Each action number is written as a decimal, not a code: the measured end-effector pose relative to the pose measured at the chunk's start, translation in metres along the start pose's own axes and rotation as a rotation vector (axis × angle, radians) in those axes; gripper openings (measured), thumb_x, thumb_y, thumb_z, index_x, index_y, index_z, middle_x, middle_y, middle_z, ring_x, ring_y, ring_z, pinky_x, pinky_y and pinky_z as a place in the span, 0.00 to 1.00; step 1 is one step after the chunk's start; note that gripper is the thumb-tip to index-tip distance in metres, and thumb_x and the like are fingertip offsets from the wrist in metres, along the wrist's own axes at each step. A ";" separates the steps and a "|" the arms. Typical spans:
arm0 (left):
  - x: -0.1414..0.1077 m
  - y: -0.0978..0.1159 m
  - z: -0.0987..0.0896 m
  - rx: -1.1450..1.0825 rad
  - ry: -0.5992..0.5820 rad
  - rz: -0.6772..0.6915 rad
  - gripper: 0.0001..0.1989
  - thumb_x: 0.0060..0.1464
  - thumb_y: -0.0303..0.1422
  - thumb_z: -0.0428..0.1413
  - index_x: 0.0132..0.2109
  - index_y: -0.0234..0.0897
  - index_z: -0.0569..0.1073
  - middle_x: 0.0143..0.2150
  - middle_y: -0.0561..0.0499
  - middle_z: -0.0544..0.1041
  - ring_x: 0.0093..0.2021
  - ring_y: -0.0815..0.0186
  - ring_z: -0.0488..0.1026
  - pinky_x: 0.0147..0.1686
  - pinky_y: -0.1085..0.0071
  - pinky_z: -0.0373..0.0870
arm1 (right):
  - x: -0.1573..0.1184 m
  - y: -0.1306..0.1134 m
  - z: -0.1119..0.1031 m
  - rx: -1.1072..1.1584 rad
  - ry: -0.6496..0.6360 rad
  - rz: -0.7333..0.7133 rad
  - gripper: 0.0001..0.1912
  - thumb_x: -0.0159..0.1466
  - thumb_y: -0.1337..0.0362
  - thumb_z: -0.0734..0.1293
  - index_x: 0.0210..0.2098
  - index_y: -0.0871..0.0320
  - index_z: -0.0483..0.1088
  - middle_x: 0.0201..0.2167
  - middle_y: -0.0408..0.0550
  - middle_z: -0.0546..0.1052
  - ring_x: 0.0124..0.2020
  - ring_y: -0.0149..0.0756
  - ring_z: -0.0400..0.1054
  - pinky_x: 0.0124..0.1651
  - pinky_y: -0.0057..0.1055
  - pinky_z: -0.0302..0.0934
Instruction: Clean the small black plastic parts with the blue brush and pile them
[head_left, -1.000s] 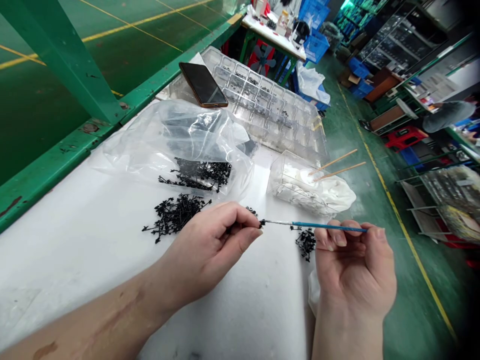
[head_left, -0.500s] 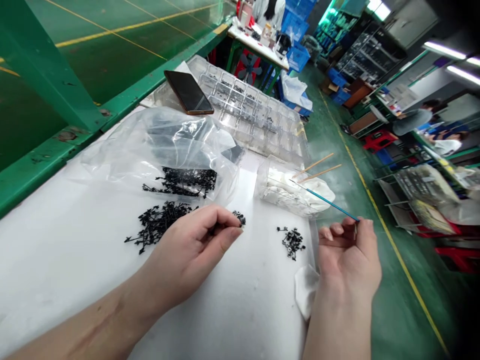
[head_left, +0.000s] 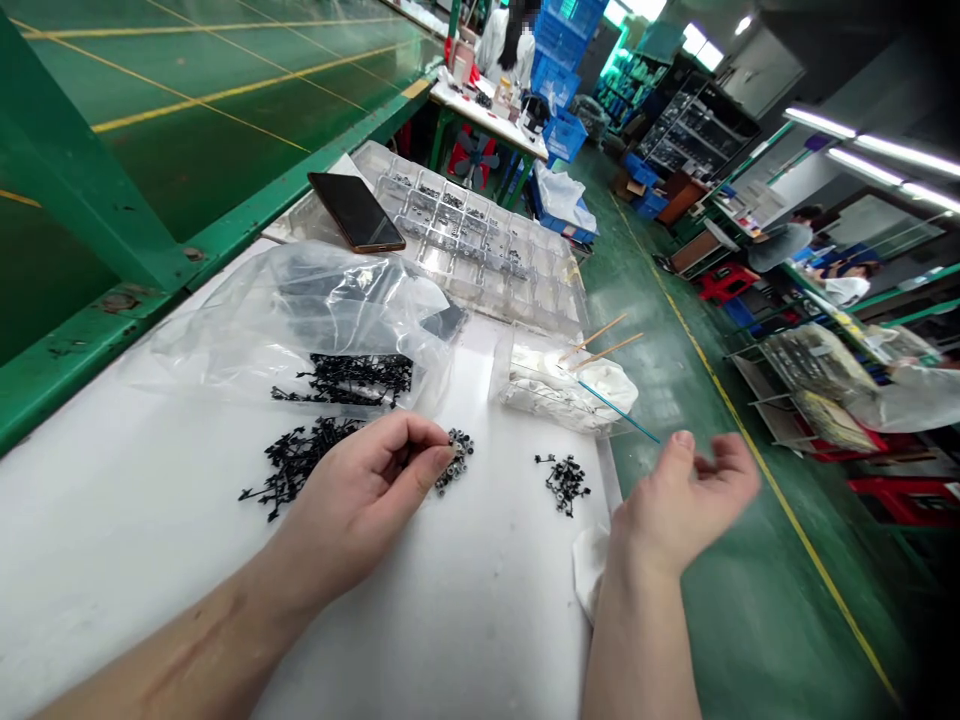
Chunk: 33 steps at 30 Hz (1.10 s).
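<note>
Evidently the blue-handled tool [head_left: 619,410] lay slantwise, its thin end over the white cloth [head_left: 540,365] stuffed in a clear box [head_left: 498,385], its handle reaching past the box toward the right hand [head_left: 679,500]. Two wooden sticks [head_left: 595,337] leaned out beside it. Nearer the person, a small pile of black parts [head_left: 568,485]; a white scrap [head_left: 589,570] at the table [head_left: 465,600] edge, partly behind the right wrist. To the left, ring-shaped pieces [head_left: 459,460], half screened by the left hand [head_left: 375,490], which also blocked the view of a larger black heap [head_left: 300,455]. Beyond that heap, a crumpled plastic bag [head_left: 337,300] with more black pieces at its mouth. A phone [head_left: 356,212] rested on the compartment tray [head_left: 540,290] (some cells held tiny parts). A green rail [head_left: 82,350] bounded the far left; a second bench [head_left: 510,130] and a person in white [head_left: 491,45] stood farther off.

Grip: right fingers loose and spread, blurred, thumb just beside the handle's end (contact: could not tell). Left thumb and forefinger met in a pinch; whether they held anything small, could not tell.
</note>
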<state>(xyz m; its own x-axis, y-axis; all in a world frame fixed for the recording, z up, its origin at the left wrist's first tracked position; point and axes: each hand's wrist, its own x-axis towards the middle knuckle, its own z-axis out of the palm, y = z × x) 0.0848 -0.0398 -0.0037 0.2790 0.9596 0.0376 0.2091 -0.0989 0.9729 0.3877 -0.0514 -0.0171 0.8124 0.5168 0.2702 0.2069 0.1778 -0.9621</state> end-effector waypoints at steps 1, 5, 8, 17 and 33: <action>0.000 0.001 0.000 -0.004 0.001 0.004 0.12 0.72 0.44 0.58 0.45 0.42 0.78 0.33 0.54 0.76 0.30 0.66 0.71 0.29 0.72 0.68 | -0.012 -0.007 0.004 -0.044 0.013 -0.167 0.16 0.69 0.54 0.74 0.53 0.50 0.72 0.43 0.44 0.76 0.39 0.34 0.70 0.38 0.31 0.66; 0.001 0.003 -0.001 -0.023 0.026 0.006 0.10 0.72 0.41 0.58 0.45 0.42 0.78 0.34 0.54 0.76 0.32 0.67 0.72 0.31 0.72 0.68 | -0.058 -0.020 0.026 -0.372 -0.647 -0.569 0.06 0.70 0.64 0.71 0.45 0.52 0.79 0.39 0.48 0.79 0.40 0.40 0.74 0.44 0.38 0.69; 0.001 0.004 0.000 -0.039 0.027 0.003 0.08 0.72 0.40 0.58 0.45 0.42 0.78 0.36 0.54 0.77 0.33 0.67 0.72 0.33 0.72 0.69 | -0.072 -0.013 0.040 -0.520 -0.872 -0.583 0.07 0.70 0.67 0.68 0.44 0.53 0.79 0.39 0.50 0.80 0.41 0.42 0.75 0.44 0.39 0.69; 0.002 0.006 0.003 -0.039 -0.025 0.018 0.09 0.72 0.39 0.58 0.44 0.41 0.77 0.35 0.55 0.76 0.32 0.68 0.71 0.32 0.71 0.68 | -0.075 0.002 0.050 -0.726 -1.028 -0.517 0.05 0.68 0.69 0.66 0.36 0.55 0.73 0.38 0.51 0.78 0.42 0.44 0.71 0.47 0.40 0.64; 0.003 0.008 0.006 0.091 -0.133 0.158 0.08 0.72 0.33 0.55 0.41 0.40 0.75 0.33 0.54 0.76 0.32 0.66 0.71 0.32 0.70 0.66 | -0.071 -0.022 0.028 -0.013 -0.934 -0.089 0.06 0.69 0.65 0.74 0.44 0.50 0.82 0.39 0.47 0.82 0.40 0.37 0.77 0.42 0.34 0.73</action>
<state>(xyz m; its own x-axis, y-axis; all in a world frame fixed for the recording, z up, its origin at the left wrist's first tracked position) 0.0930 -0.0388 0.0027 0.4346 0.8877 0.1521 0.2350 -0.2748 0.9323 0.3099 -0.0684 -0.0140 0.0273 0.9659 0.2576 0.2577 0.2422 -0.9354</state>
